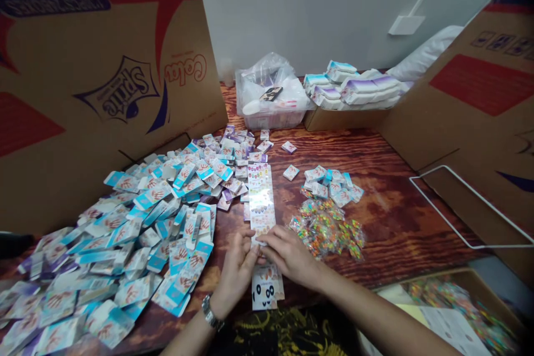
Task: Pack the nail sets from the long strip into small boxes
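A long printed sticker strip [262, 200] with rows of small colored pictures runs from the middle of the table toward me. Its near end shows black oval marks and hangs close to the table's front edge. My left hand [238, 262], with a metal watch on the wrist, is closed with thumb and fingertips pinching at the strip. Opposite it, my right hand [290, 256] is closed too, its fingertips meeting the left ones over the strip. What lies right under the fingertips is partly hidden.
Many small blue, purple and white boxes [154, 217] are heaped at left. Small clear packets of colorful pieces [327, 222] lie at right, behind them a few white-blue boxes [334, 183]. Large cardboard cartons [104, 67] flank the table. A plastic tub [273, 117] stands at the back.
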### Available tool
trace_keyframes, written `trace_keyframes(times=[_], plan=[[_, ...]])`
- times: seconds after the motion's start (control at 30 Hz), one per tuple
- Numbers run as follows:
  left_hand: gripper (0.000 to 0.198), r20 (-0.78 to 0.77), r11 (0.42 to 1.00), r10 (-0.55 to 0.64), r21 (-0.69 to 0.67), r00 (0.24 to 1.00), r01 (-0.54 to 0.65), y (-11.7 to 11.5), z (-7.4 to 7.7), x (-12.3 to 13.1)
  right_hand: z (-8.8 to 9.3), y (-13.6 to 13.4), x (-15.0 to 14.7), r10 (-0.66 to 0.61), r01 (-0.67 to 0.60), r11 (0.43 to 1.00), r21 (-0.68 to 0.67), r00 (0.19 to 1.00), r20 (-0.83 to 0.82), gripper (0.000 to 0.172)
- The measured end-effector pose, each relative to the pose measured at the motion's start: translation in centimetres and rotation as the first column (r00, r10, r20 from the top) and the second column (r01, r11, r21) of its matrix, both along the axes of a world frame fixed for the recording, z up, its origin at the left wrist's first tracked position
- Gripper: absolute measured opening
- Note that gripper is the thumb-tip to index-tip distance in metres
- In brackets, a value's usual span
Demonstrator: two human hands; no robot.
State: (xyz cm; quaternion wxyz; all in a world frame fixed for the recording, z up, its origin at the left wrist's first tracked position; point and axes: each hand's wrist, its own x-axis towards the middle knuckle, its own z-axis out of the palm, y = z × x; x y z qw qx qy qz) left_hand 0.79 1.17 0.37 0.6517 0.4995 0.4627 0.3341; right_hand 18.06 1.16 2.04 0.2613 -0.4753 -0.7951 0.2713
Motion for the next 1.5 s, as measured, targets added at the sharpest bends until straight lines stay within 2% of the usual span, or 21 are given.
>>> trace_keyframes(times=[0.07, 0.13, 0.2, 0.3, 0.4, 0.5, 0.6, 0.77, 0.97, 1.1, 1.17, 1.2, 1.27, 1.33, 1.4, 1.43, 1.5], plan=[[0.032, -0.086, 0.999, -0.035, 0.034, 0.996, 0.038, 0.2, 0.0, -0.1, -0.2, 0.6, 2.1, -0.065, 0.069, 0.993, -0.099, 0.997, 0.047, 0.018], [0.032, -0.160, 0.993, -0.024, 0.107, 0.987, 0.042, 0.5, 0.1, -0.3, -0.4, 1.5, 4.6, -0.214, 0.246, 0.951, -0.186, 0.961, 0.175, 0.016], [0.030, -0.197, 0.986, -0.009, 0.162, 0.980, 0.042, 0.7, 0.2, -0.4, -1.0, 2.6, 6.6, -0.229, 0.307, 0.916, -0.258, 0.929, 0.292, 0.010], [0.028, -0.212, 0.984, -0.051, 0.156, 0.976, 0.085, 0.6, 0.2, -0.3, -2.1, 4.0, 7.8, -0.230, 0.320, 0.903, -0.287, 0.923, 0.308, 0.011], [0.026, -0.187, 0.986, -0.091, 0.121, 0.978, 0.115, 0.2, 0.2, -0.3, -3.4, 4.9, 8.1, -0.254, 0.326, 0.906, -0.269, 0.929, 0.270, 0.021], [0.024, -0.163, 0.993, -0.064, 0.087, 0.985, 0.079, -0.1, 0.1, -0.6, -4.2, 5.2, 9.2, -0.256, 0.321, 0.914, -0.247, 0.930, 0.263, 0.021], [0.024, -0.149, 0.996, -0.029, 0.080, 0.988, 0.041, -0.2, 0.2, -0.9, -4.2, 5.5, 10.1, -0.219, 0.286, 0.928, -0.237, 0.937, 0.273, 0.015], [0.023, -0.134, 0.995, -0.063, 0.068, 0.989, 0.073, -0.2, 0.4, -0.7, -3.7, 8.4, 9.6, -0.277, 0.329, 0.928, -0.176, 0.923, 0.265, 0.018], [0.025, -0.166, 0.995, -0.016, 0.090, 0.986, 0.032, -0.2, 0.4, -0.8, -6.2, 12.7, 8.5, -0.326, 0.404, 0.891, -0.206, 0.886, 0.330, 0.018], [0.022, -0.213, 0.985, -0.008, 0.167, 0.977, 0.045, -0.3, 0.9, -1.1, -7.2, 13.1, 8.2, -0.286, 0.382, 0.903, -0.199, 0.877, 0.386, 0.008], [0.021, -0.282, 0.958, 0.070, 0.288, 0.957, 0.015, 0.1, 1.4, -2.0, -7.1, 12.7, 8.3, -0.270, 0.367, 0.911, -0.188, 0.876, 0.400, 0.007], [0.021, -0.330, 0.928, 0.148, 0.373, 0.932, -0.015, 0.5, 1.7, -2.7, -6.9, 12.3, 8.4, -0.267, 0.363, 0.914, -0.183, 0.875, 0.404, 0.008], [0.025, -0.437, 0.817, 0.369, 0.574, 0.820, -0.063, 1.6, 2.2, -4.7, -6.5, 11.5, 8.8, -0.260, 0.355, 0.918, -0.178, 0.877, 0.404, 0.011], [0.032, -0.612, 0.743, 0.494, 0.666, 0.617, 0.066, 3.0, 2.5, -6.8, -5.9, 10.7, 9.3, -0.246, 0.336, 0.925, -0.176, 0.885, 0.396, 0.016], [0.040, -0.737, 0.727, 0.536, 0.651, 0.411, 0.219, 4.4, 2.4, -8.4, -5.0, 10.0, 9.7, -0.226, 0.311, 0.935, -0.169, 0.893, 0.390, 0.025], [0.042, -0.784, 0.734, 0.518, 0.613, 0.341, 0.293, 5.0, 2.3, -9.0, -4.4, 9.6, 9.9, -0.215, 0.298, 0.940, -0.164, 0.895, 0.392, 0.026], [0.039, -0.854, 0.752, 0.462, 0.521, 0.241, 0.404, 5.8, 1.7, -9.5, -3.2, 9.1, 9.9, -0.191, 0.270, 0.952, -0.148, 0.895, 0.402, 0.016]])
